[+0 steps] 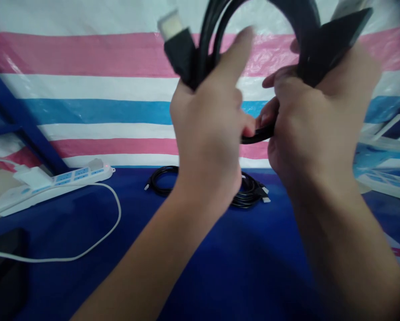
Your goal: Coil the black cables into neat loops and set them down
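A coiled black HDMI cable point(209, 33) is held up between my two hands, its loop running past the top of the view. My left hand point(210, 116) is closed around the left side of the coil, thumb pointing up; a plug point(176, 38) with a pale tip sticks out above it. Gripping the right side is my right hand point(310, 116), where a second black connector point(336, 44) points up and right, partly cut off by blur. Below the hands, black cable passes between the fingers of both.
Several coiled black cables point(248, 191) lie on the blue table point(240, 267) beyond my hands. A white power strip point(83, 176) with a white cord point(118, 209) sits at left, near a dark flat object point(6, 272). Striped sheeting point(103, 111) hangs behind.
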{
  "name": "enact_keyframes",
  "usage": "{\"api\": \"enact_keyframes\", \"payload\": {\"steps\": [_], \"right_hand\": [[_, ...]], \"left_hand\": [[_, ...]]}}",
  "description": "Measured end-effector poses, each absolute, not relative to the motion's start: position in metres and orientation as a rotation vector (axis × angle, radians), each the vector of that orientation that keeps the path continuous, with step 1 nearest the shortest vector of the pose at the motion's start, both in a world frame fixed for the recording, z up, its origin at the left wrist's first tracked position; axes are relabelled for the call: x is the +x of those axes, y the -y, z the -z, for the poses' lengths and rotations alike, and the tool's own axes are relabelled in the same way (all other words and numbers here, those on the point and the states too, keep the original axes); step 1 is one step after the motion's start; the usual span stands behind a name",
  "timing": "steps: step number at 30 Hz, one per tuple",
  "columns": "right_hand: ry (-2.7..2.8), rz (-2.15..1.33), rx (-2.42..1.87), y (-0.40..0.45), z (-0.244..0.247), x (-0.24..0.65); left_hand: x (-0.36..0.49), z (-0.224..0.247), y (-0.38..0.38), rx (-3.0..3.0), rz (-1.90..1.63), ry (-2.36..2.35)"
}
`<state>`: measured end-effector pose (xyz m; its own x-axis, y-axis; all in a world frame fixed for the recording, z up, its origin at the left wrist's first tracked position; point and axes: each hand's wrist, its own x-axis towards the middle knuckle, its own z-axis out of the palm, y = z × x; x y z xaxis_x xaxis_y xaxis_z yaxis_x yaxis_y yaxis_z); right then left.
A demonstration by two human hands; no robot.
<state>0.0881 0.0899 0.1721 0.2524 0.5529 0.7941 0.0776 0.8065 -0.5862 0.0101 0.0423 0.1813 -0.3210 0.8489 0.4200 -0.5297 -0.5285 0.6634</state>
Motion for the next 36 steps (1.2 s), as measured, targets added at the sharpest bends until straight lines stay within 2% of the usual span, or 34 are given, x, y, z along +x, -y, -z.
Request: {"api": "enact_keyframes", "payload": {"steps": [2, 5, 7, 11, 14, 18, 21, 24, 29, 36], "right_hand": [[1.251, -0.553, -0.501, -0.083, -0.177, 0.085], [1.15, -1.041, -0.47, -0.077, -0.184, 0.084], [1.119, -1.173, -0.503, -0.077, -0.187, 0.086], [1.187, -1.092, -0.616, -0.078, -0.187, 0.088], [1.24, -1.013, -0.653, -0.08, -0.183, 0.086], [1.169, -1.089, -0.62, -0.088, -0.168, 0.078], [1.091, -1.229, -0.771, -0.104, -0.142, 0.063], [1.125, -1.306, -0.998, -0.129, -0.101, 0.039], [1.306, -1.313, -1.324, -0.171, -0.038, 0.002], [1.55, -0.954, -1.524, -0.18, -0.012, -0.007]], "left_hand": [[0.004, -0.181, -0.045, 0.922, -1.918, -0.35], [-0.006, -0.183, -0.046, 1.0, -1.854, -0.293], [-0.011, -0.184, -0.046, 1.169, -1.758, -0.292], [-0.022, -0.188, -0.046, 1.225, -1.635, -0.374], [-0.026, -0.191, -0.048, 1.172, -1.679, -0.484], [-0.023, -0.188, -0.055, 1.276, -1.756, -0.756], [-0.031, -0.164, -0.072, 1.278, -1.802, -1.092], [-0.058, -0.119, -0.097, 1.273, -1.813, -1.461], [-0.117, -0.052, -0.125, 1.353, -1.475, -1.998], [-0.13, -0.023, -0.132, 1.623, -0.949, -2.348]]}}
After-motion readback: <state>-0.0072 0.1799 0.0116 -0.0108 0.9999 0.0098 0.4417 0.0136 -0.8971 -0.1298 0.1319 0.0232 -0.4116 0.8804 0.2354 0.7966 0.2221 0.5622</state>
